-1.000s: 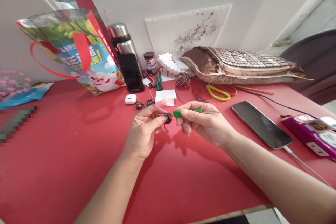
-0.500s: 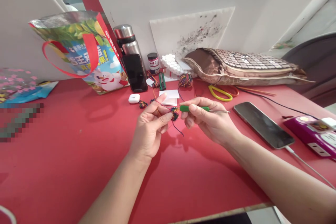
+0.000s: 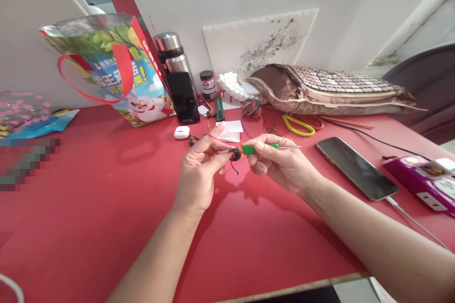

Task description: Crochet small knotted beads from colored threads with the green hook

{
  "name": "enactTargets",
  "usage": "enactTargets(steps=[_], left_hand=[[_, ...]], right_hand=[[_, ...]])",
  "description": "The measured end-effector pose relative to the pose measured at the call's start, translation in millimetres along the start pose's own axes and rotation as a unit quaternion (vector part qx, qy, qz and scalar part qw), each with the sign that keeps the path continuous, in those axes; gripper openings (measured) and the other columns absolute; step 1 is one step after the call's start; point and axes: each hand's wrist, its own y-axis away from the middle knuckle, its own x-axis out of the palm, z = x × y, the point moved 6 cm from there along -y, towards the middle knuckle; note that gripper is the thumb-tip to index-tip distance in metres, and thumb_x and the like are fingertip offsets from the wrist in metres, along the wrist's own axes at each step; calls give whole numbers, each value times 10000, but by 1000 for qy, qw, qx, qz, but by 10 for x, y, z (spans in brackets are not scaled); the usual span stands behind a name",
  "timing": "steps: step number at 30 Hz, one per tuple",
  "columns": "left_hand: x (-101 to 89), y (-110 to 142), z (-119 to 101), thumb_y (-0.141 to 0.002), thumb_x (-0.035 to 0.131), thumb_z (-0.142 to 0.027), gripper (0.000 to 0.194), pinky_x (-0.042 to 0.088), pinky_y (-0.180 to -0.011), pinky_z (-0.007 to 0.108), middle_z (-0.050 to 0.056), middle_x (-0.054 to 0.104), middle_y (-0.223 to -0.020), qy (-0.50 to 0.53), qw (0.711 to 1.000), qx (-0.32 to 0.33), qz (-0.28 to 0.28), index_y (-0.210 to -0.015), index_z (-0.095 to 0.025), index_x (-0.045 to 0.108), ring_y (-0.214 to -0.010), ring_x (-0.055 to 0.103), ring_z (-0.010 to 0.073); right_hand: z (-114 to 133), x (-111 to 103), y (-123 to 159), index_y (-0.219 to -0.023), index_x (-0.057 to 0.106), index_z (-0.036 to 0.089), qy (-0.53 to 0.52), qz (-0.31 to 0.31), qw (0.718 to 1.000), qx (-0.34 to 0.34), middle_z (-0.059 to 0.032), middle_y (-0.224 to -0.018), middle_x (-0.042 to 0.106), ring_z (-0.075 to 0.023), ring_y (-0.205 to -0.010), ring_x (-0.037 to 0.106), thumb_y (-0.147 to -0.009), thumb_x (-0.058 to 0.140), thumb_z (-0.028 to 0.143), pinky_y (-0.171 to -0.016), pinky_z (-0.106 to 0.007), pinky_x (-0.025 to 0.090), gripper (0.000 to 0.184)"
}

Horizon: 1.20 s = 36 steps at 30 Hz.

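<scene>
My left hand [image 3: 202,165] pinches a small, dark multicoloured piece of crocheted yarn [image 3: 235,154] between thumb and fingers. A short dark yarn tail hangs below the piece, and a thin strand runs over my left fingers. My right hand [image 3: 275,158] is closed around the green handle of a crochet hook [image 3: 250,150]. The hook's working end meets the crocheted piece, while a metal shaft sticks out to the right past my right hand. A ball of multicoloured yarn [image 3: 251,108] lies beyond the hands on the red table [image 3: 142,227].
Behind the hands are white papers [image 3: 229,131], an earbud case [image 3: 182,132], a black phone [image 3: 183,98] and a steel flask [image 3: 174,52]. A colourful bag [image 3: 117,75] stands left. Yellow-handled scissors [image 3: 298,127], a charging phone [image 3: 357,168] and a purple power strip [image 3: 423,184] lie right.
The hook has moved slightly left and its tip now goes into the crocheted piece. My left hand has shifted a little left, and the dark yarn tail hangs shorter and curled.
</scene>
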Motion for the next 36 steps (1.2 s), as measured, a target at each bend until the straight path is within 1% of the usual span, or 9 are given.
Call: enactTargets(steps=[3,7,11,14,17,20,28,34,36], left_hand=[[-9,1,11,-670,936,-182,127,454,-532,191,31,753,-898,-29,1000,-3,-6,-684,-230,819,-702,588,118],[10,3,52,-659,949,-182,143,355,-464,179,6,694,-740,-12,999,-38,11,-753,-235,855,-619,532,97],[-14,-1,66,-613,968,-155,475,319,-461,167,0,718,-725,19,998,-51,-5,-1067,-275,894,-604,513,86],[3,5,93,-595,978,-141,584,310,-456,168,-6,709,-702,31,997,-66,-4,-1152,-283,879,-583,500,80],[37,20,88,-585,982,-129,606,259,-434,161,-32,660,-697,51,997,-63,-8,-1161,-284,875,-563,455,59],[54,35,62,-599,966,-112,631,231,-429,156,-43,644,-711,63,996,-58,-14,-1199,-278,862,-537,398,38],[33,24,38,-610,950,-95,623,272,-434,154,-3,694,-717,48,998,-50,-2,-1210,-236,860,-551,457,57],[34,3,68,-615,967,-109,583,259,-427,141,-38,638,-720,45,997,-52,-18,-1170,-258,868,-544,410,39],[26,-4,72,-618,964,-108,571,265,-432,143,-34,649,-719,46,997,-53,-18,-1163,-250,869,-545,421,40]], right_hand=[[-1,0,-4,-808,791,175,-8,-11,1000,-3,-5,-666,757,-83,-486,594,-772,980,399,-523,-237,467,296],[18,17,8,-735,753,181,5,-2,1000,-8,-11,-668,768,-90,-489,594,-776,980,388,-516,-241,456,310],[63,25,24,-757,790,181,57,21,997,-37,-20,-684,784,-99,-514,608,-790,973,393,-537,-253,484,282],[89,16,23,-760,793,177,83,26,994,-61,-26,-685,791,-108,-520,620,-792,971,394,-543,-262,494,283],[115,-20,23,-769,791,186,69,-16,993,-94,-18,-693,798,-102,-514,625,-789,973,391,-545,-255,495,275],[95,-33,35,-778,782,197,48,-57,992,-100,-13,-704,802,-101,-525,640,-781,977,407,-554,-247,496,286],[57,72,33,-748,777,178,64,21,995,-71,-30,-693,795,-109,-520,612,-803,957,412,-547,-271,485,300],[60,-24,-12,-774,755,186,39,-60,994,-83,-6,-695,782,-96,-525,612,-773,972,429,-551,-249,472,326],[39,-12,-9,-775,748,184,50,-50,995,-74,-10,-702,778,-99,-528,604,-771,968,456,-560,-262,484,350]])
